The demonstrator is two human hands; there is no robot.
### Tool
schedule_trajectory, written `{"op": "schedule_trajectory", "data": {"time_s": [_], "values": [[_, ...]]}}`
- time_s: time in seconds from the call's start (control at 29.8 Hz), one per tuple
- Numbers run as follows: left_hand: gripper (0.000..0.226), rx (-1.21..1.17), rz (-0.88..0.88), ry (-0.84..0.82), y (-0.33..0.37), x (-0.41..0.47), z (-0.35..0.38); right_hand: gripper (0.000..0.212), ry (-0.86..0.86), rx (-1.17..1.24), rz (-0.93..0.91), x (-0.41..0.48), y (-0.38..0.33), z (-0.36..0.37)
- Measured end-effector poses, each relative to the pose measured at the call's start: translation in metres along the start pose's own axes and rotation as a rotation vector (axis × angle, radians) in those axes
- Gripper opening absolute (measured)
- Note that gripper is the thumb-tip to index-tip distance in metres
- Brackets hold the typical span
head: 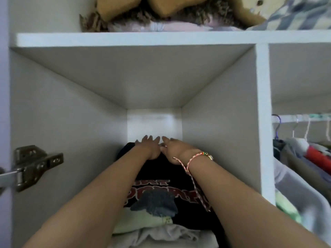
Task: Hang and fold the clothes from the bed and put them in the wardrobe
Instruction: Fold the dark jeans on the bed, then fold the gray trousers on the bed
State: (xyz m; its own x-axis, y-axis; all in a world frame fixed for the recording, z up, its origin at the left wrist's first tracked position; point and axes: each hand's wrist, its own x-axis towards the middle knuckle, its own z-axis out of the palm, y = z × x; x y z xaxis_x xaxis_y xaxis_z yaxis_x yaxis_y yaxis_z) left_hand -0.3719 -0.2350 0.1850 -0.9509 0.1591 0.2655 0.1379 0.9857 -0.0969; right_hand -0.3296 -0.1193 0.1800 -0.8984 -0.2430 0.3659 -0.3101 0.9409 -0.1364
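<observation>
A folded black T-shirt (161,176) with a red and grey print lies on top of a stack of folded clothes (152,233) inside a white wardrobe compartment (220,131). Both my arms reach deep into the compartment. My left hand (148,145) rests flat on the far end of the black shirt, fingers straight. Right beside it my right hand (173,149), with a red and white cord bracelet on its wrist, also lies on the shirt with fingers extended. The two hands nearly touch near the back wall.
A metal door hinge (34,167) sits on the left wall. The shelf above (161,37) holds folded blankets and fabrics. To the right, a rail (302,119) carries hangers with several hung garments (304,158).
</observation>
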Motion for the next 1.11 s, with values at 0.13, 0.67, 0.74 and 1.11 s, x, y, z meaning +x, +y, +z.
{"op": "schedule_trajectory", "data": {"time_s": [0.13, 0.67, 0.74, 1.11], "values": [[0.076, 0.081, -0.023, 0.229, 0.041, -0.078, -0.033, 0.069, 0.013, 0.131, -0.034, -0.083, -0.02, -0.039], [0.01, -0.69, 1.35, 0.713, 0.496, -0.502, -0.026, 0.013, 0.428, -0.369, 0.578, -0.735, 0.156, -0.16], [0.015, -0.763, 1.549, 0.591, 0.552, -0.576, -0.027, 0.01, 0.464, -0.428, 0.82, -0.852, 0.161, -0.175], [0.027, -0.488, 1.954, -0.035, 0.737, -0.788, 0.007, 0.031, 0.304, -0.498, 1.571, -1.114, 0.097, -0.164]]}}
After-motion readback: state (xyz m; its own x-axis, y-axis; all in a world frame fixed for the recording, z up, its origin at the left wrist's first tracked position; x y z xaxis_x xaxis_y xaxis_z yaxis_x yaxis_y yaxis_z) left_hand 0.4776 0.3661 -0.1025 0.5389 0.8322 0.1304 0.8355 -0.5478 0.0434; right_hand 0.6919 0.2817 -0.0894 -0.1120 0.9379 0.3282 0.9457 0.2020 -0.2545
